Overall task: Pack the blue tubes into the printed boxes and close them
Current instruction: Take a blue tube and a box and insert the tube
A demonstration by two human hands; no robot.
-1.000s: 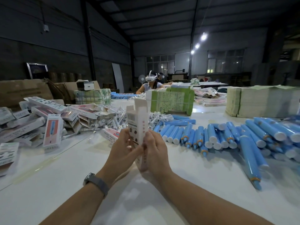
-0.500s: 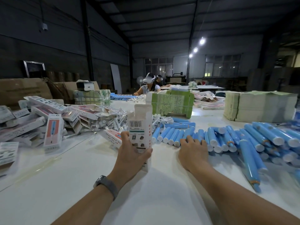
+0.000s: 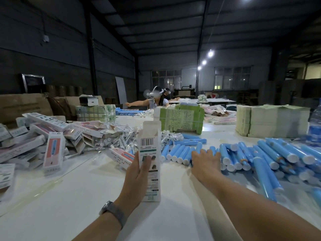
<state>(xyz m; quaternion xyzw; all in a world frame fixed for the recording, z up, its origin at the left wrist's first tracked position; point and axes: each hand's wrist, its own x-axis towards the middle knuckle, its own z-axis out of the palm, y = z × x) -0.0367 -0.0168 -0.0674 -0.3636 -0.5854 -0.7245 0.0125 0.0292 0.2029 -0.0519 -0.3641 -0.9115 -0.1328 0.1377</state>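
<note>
My left hand [image 3: 137, 174] grips a tall white printed box [image 3: 149, 150] upright on the white table [image 3: 69, 202], its top flap open and its barcode side facing me. My right hand [image 3: 205, 162] lies with spread fingers on a row of blue tubes [image 3: 180, 153] with white caps; whether its fingers curl round one I cannot tell. Many more blue tubes [image 3: 278, 153] lie heaped to the right.
A heap of printed boxes [image 3: 52, 136] and clear-wrapped small parts [image 3: 119, 139] fills the left. Green leaflet bundles [image 3: 180, 119], a pale paper stack [image 3: 272, 120] and a water bottle [image 3: 315, 122] stand behind. Two people sit at the far end.
My right hand let go of the box and moved right and forward onto the blue tubes. My left hand kept the box and shifted it slightly right.
</note>
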